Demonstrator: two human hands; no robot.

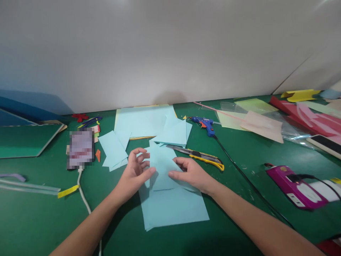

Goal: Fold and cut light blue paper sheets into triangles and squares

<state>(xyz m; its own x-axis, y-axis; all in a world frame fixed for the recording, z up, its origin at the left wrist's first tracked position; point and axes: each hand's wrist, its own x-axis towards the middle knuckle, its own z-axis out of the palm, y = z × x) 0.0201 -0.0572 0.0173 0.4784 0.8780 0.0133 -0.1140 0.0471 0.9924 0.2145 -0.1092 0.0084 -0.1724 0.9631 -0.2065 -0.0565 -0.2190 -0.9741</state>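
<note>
A small light blue paper sheet [162, 167] lies on a stack of larger light blue sheets [173, 209] on the green table [226, 213]. My left hand [135, 170] touches the small sheet's left edge with the thumb, its other fingers spread apart and holding nothing. My right hand [190, 172] rests on the sheet's right side, fingers curled and pressing it down. A yellow utility knife [198, 155] lies just beyond my right hand.
More blue sheets [145, 124] lie farther back. A blue glue gun [206, 124] with a black cord sits at the back right. A phone [80, 147] on a white cable lies at left, a magenta device [295, 186] at right, and coloured papers [255, 119] behind.
</note>
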